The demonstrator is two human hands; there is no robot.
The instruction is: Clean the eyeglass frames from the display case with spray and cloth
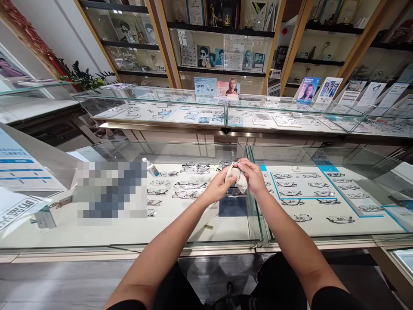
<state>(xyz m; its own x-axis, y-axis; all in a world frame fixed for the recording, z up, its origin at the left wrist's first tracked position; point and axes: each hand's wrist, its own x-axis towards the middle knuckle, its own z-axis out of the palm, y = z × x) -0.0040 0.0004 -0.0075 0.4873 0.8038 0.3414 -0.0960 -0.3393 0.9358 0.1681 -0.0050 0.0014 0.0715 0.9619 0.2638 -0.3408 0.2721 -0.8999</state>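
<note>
Both my hands meet above a glass display counter [200, 241]. My left hand [219, 186] and my right hand [253, 174] are closed together on a beige cloth [237, 177] bunched between them. A thin dark frame of a pair of glasses [235, 160] sticks out above the cloth, mostly wrapped and hidden by it. Below the hands a dark blue square mat [232, 206] lies on the glass.
Rows of spectacles [190, 185] lie under the glass. A small spray bottle [151, 167] stands on the counter at the left, beside a blurred patch. A second glass counter [226, 122] and wall shelves with posters stand beyond. A printed sign [19, 172] leans at the far left.
</note>
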